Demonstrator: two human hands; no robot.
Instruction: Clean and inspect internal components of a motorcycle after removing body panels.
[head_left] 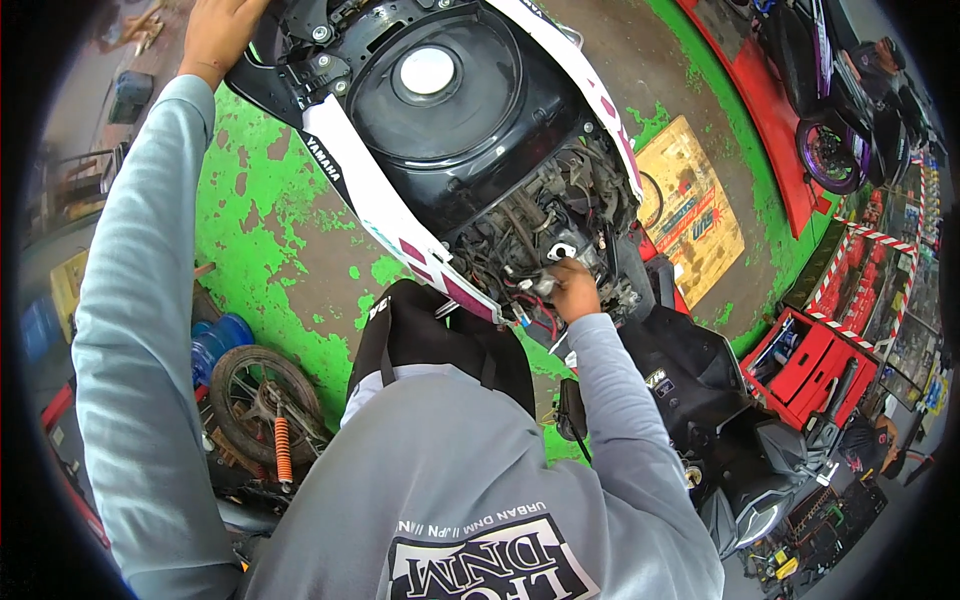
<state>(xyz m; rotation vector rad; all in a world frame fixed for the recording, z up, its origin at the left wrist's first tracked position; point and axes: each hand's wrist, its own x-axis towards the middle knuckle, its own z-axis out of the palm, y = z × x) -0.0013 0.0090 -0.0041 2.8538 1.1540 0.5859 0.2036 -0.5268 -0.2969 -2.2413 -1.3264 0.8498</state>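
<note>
A partly dismantled scooter body with white side panels [332, 150] fills the upper middle, its black tank area [440, 135] topped by a round white cap [427, 70]. My left hand [218, 38] reaches the top edge beside black bracketry [310, 75]; its fingertips are out of frame. My right hand [573, 290] is down among exposed hoses, wires and metal engine parts [510, 230], fingers curled on something I cannot make out, just below a small white oval gasket or fitting [561, 251].
A wooden board [700, 200] lies on the green floor [260, 200]. Right are a red lift [760, 100] with a motorcycle, a black scooter [670, 370], a red tool cabinet [800, 370] and two other people. Lower left lie a wheel [230, 390] and blue jugs [215, 340].
</note>
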